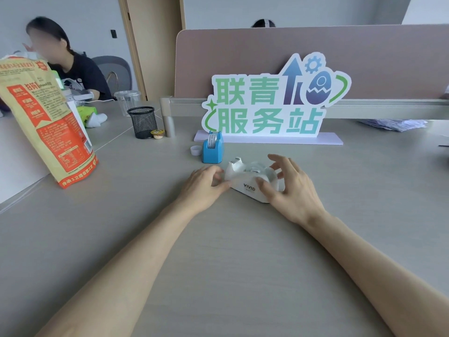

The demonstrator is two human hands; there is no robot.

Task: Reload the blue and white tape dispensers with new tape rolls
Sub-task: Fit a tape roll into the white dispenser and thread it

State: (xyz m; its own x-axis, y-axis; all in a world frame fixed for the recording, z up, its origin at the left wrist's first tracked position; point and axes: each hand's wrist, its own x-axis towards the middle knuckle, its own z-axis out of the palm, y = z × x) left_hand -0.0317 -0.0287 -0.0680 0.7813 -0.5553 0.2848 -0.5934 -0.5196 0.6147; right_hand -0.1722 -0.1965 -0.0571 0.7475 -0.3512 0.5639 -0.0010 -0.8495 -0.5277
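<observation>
Grey desk (243,259), partition (315,57) behind. White dispenser (247,184) mid-desk, blue dispenser (213,152) just beyond. Left hand (201,188) curled at cutter (235,162) end, grip unclear; right hand (294,190) splayed loose over roll end, thumb on side. Risk: unbraced dispenser skids, cutter nicks fingers.

We count 2 tape dispensers, 1 blue dispenser (213,148) and 1 white dispenser (250,183); 2 hands, 1 left hand (202,186) and 1 right hand (291,188); 1 mesh pen cup (142,122); 1 standing sign (267,105); 1 printed bag (46,122); 1 clear plastic cup (126,100).

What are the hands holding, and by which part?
White dispenser: left hand grips its cutter end; right hand only rests its thumb on the near side, fingers spread.
</observation>
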